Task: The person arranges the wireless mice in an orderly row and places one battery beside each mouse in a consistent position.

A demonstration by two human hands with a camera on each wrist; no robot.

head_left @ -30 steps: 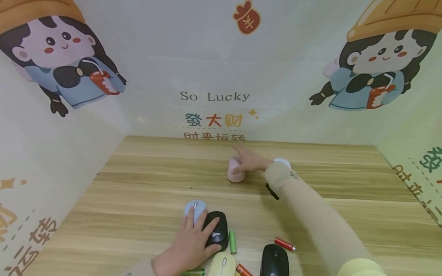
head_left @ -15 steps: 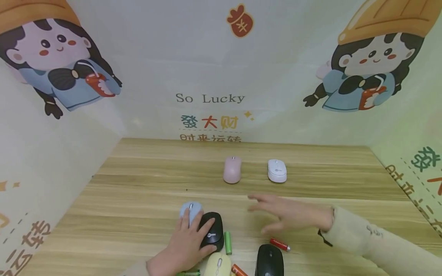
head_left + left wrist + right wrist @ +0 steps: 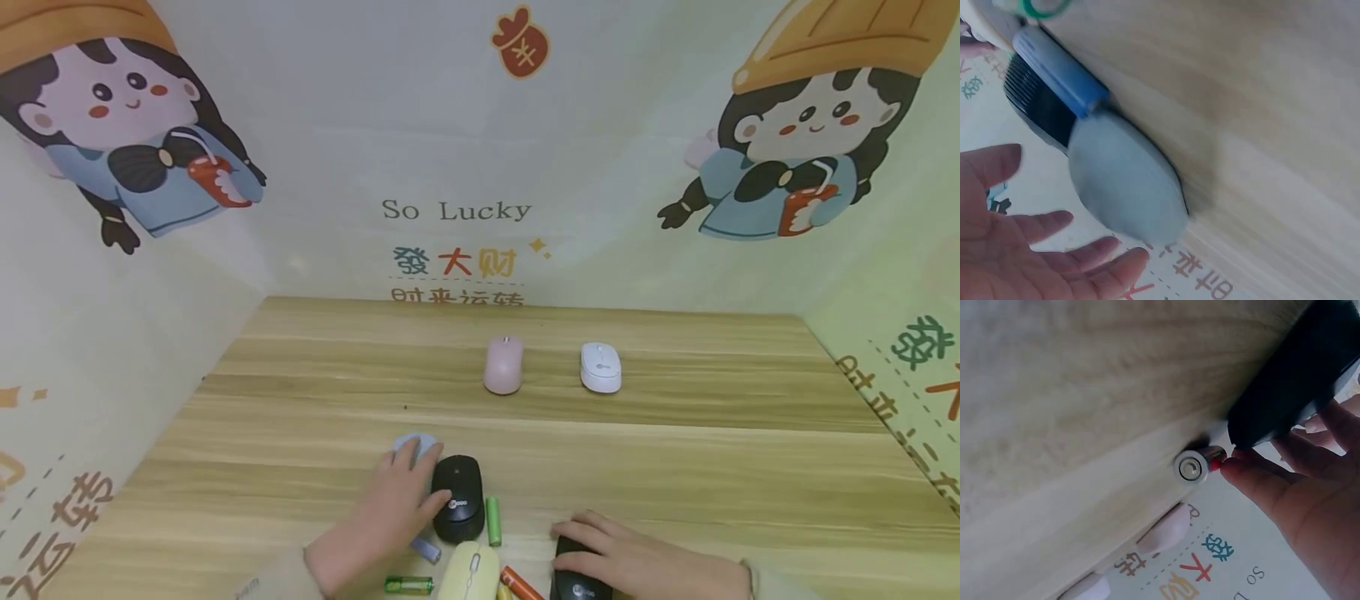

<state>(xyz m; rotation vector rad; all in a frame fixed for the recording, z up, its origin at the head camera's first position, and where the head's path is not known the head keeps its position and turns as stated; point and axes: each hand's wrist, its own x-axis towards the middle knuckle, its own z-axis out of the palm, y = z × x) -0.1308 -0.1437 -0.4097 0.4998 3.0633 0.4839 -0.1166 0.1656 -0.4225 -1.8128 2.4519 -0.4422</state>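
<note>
My left hand (image 3: 390, 504) lies over the light blue mouse (image 3: 416, 442), covering most of it. In the left wrist view its fingers are spread and nearly straight beside that mouse. Against the same hand, on its right, sits a black mouse (image 3: 458, 500), near the thumb tip. My right hand (image 3: 637, 558) rests across a second black mouse (image 3: 581, 586) at the front right, fingers laid over its top; the thumb is out of sight. By the right fingertips the right wrist view shows a red battery (image 3: 1192, 466), which the hand hides in the head view.
Between the hands lie a yellow mouse (image 3: 468, 575), green batteries (image 3: 492, 521), an orange battery (image 3: 521, 583) and a bluish battery (image 3: 426, 549). Farther back stand a pink mouse (image 3: 503, 366) and a white mouse (image 3: 600, 367). Printed cloth walls (image 3: 337, 150) enclose the wooden table (image 3: 300, 400).
My right hand has left the pink mouse at the back, swept toward the front and come down on the black mouse. The left hand has shifted slightly left, uncovering more of its neighbouring black mouse.
</note>
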